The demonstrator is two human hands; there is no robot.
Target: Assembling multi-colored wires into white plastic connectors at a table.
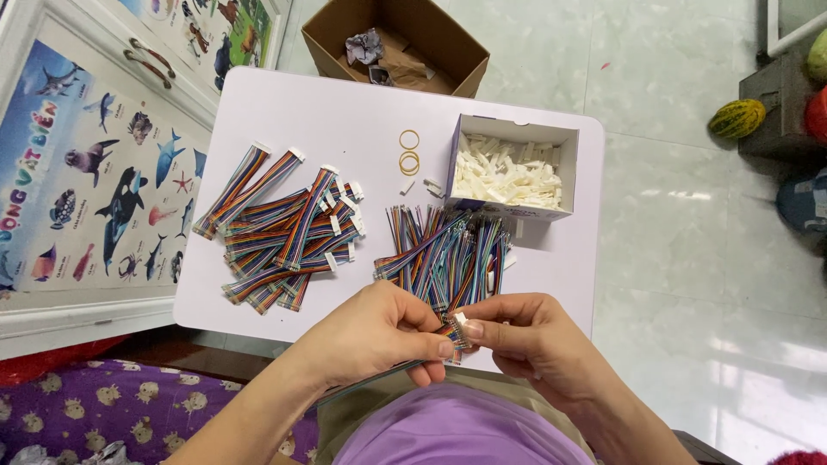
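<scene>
Pinching a multicoloured ribbon cable [448, 334] between my left hand [379, 331] and my right hand [525, 336], I keep both sets of fingertips pressed together on its end, just over the near edge of the white tabletop [362, 129]. A small white connector [460, 319] sits at my right thumb. I judge my grip could slip and bend the thin wire ends, or the connector could drop into the loose cable pile [444, 250] below and get lost among the others

White carton [512, 168] on table; brown box [396, 43] beyond; sea-animal poster [95, 172] left.
</scene>
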